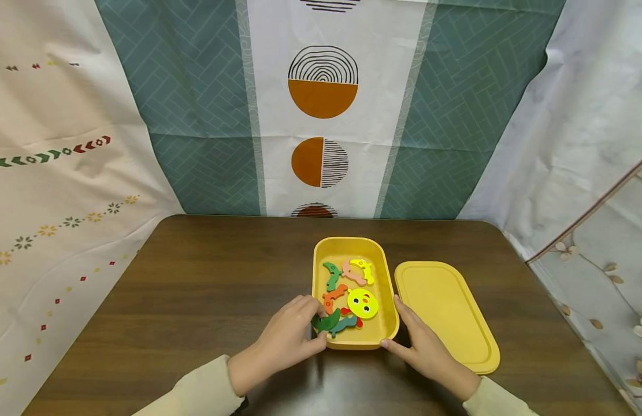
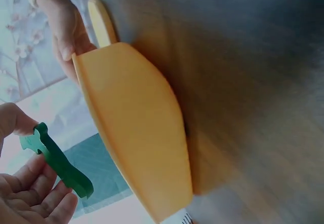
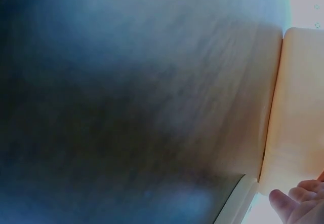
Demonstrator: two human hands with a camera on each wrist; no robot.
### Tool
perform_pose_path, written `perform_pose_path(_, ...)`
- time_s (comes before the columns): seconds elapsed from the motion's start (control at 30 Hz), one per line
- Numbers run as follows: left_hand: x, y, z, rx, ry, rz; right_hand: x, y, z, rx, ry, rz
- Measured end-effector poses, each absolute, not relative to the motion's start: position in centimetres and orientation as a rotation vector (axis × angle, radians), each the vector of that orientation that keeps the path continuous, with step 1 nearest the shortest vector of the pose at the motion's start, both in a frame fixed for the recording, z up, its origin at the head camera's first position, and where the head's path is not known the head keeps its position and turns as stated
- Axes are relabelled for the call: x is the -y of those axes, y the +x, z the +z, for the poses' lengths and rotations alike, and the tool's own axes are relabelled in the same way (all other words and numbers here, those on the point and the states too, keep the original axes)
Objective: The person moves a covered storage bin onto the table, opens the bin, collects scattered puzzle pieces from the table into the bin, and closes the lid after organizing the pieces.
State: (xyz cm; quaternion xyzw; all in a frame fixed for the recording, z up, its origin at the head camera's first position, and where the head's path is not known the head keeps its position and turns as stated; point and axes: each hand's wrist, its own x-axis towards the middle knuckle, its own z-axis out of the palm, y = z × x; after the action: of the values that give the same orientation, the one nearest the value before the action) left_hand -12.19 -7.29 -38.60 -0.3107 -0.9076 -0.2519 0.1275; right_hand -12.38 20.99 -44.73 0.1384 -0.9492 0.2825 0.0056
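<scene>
My left hand (image 1: 289, 332) pinches a dark green curved toy piece (image 2: 61, 163) between thumb and fingers, over the near left corner of a yellow box (image 1: 380, 330). At the box's near right corner, my right hand (image 1: 425, 349) holds on, thumb at the near rim and fingers along the right wall. Inside the box lie a round yellow face piece (image 1: 362, 303), an orange piece (image 1: 333, 297), a teal piece (image 1: 344, 325), a green piece (image 1: 331, 276), a pink piece (image 1: 353, 274) and a yellow curved piece (image 1: 363, 270).
A flat yellow lid (image 1: 445, 315) lies to the right of the box on the dark wooden table (image 1: 222, 277). Patterned cloth (image 1: 206, 110) hangs behind the table and along its sides.
</scene>
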Motion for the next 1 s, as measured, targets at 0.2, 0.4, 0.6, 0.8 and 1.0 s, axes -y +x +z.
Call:
perform_pose_path(0.2,5.8,-13.1,-38.1,2.644,-0.919,-0.808,-21.1,-12.4,-44.6,2.985,0.422,0.890)
perform_pose_path(0.4,4.2,-14.0,-38.0,2.678,-0.937,-0.827,-21.1,-12.3,-44.7,2.962,0.437,0.892)
perform_pose_path(0.6,2.8,-14.4,-38.6,2.731,-0.938,-0.862,-21.1,-12.4,-44.9,2.934,0.476,0.883)
perform_pose_path(0.8,1.7,-14.9,-38.9,2.752,-0.959,-0.866,-21.1,-12.4,-45.0,2.917,0.473,0.862)
perform_pose_path(1.0,1.0,-15.4,-39.4,2.781,-0.968,-0.832,-21.2,-12.4,-45.0,2.954,0.446,0.862)
